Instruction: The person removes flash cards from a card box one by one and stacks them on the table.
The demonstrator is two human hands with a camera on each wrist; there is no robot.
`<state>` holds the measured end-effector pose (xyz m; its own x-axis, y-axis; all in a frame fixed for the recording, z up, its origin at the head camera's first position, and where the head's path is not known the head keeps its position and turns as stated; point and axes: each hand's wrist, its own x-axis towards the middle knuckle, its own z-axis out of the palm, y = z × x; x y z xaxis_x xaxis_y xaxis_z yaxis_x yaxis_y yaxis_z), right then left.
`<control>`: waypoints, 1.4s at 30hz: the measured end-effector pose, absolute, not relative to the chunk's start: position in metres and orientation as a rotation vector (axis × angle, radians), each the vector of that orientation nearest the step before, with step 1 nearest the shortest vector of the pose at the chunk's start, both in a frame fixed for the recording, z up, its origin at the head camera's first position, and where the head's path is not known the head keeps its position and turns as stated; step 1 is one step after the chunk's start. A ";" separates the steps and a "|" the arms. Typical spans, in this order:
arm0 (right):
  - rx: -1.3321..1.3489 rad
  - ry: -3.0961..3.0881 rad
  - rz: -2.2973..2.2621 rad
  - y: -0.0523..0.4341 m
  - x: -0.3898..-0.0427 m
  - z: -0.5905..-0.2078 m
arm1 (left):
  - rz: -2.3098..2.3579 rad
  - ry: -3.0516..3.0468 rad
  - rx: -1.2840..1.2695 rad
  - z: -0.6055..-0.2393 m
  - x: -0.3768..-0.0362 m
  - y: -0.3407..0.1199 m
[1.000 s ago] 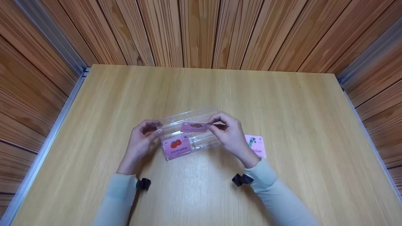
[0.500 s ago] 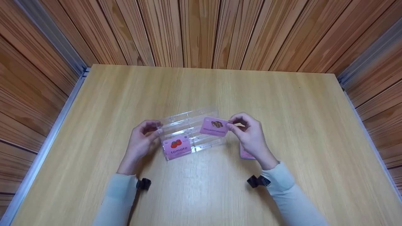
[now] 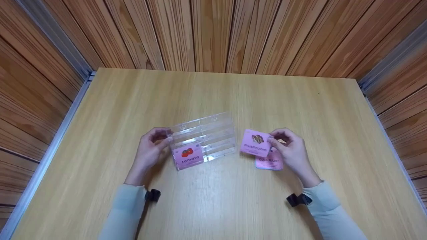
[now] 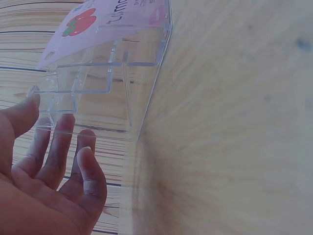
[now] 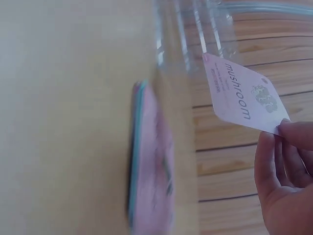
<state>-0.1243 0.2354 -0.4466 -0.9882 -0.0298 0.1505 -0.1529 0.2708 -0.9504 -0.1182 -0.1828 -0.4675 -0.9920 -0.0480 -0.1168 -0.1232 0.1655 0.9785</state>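
A clear acrylic tiered stand (image 3: 206, 133) sits mid-table, with a pink "tomato" card (image 3: 187, 156) in its front slot. My left hand (image 3: 165, 136) holds the stand's left end, thumb in front and fingers behind. In the left wrist view the left hand (image 4: 54, 122) lies at the stand (image 4: 112, 73) under the tomato card (image 4: 98, 19). My right hand (image 3: 271, 140) pinches a pink "mushroom" card (image 3: 256, 142) by its right edge, right of the stand and above a "cucumber" card (image 3: 268, 162) lying flat. The right wrist view shows the mushroom card (image 5: 242, 95) held off the table.
The wooden table (image 3: 213, 93) is bounded by wood-panelled walls behind and on both sides, with metal rails along the left and right edges. The cucumber card (image 5: 151, 161) looks like a small stack with a teal edge. Black wrist straps sit on both sleeves.
My right hand has drawn the mushroom card away from the stand, moving right and down until it hangs over the cucumber card. The left hand and the stand have stayed put.
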 end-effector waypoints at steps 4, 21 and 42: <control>0.131 -2.492 1.774 0.252 -0.123 -0.452 | 1.990 2.339 -0.176 -0.467 -0.118 -0.183; -0.001 -2.774 1.927 0.294 -0.134 -0.468 | 1.971 2.372 -0.133 -0.468 -0.118 -0.185; 0.013 -2.931 1.406 0.282 -0.139 -0.479 | 1.974 2.321 -0.225 -0.464 -0.117 -0.182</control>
<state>-0.1386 0.2816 -0.4791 -0.9940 -0.0541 -0.0949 0.0402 0.6270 -0.7780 -0.1170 -0.1823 -0.4642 -0.9855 -0.0560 -0.1602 -0.1671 0.1559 0.9735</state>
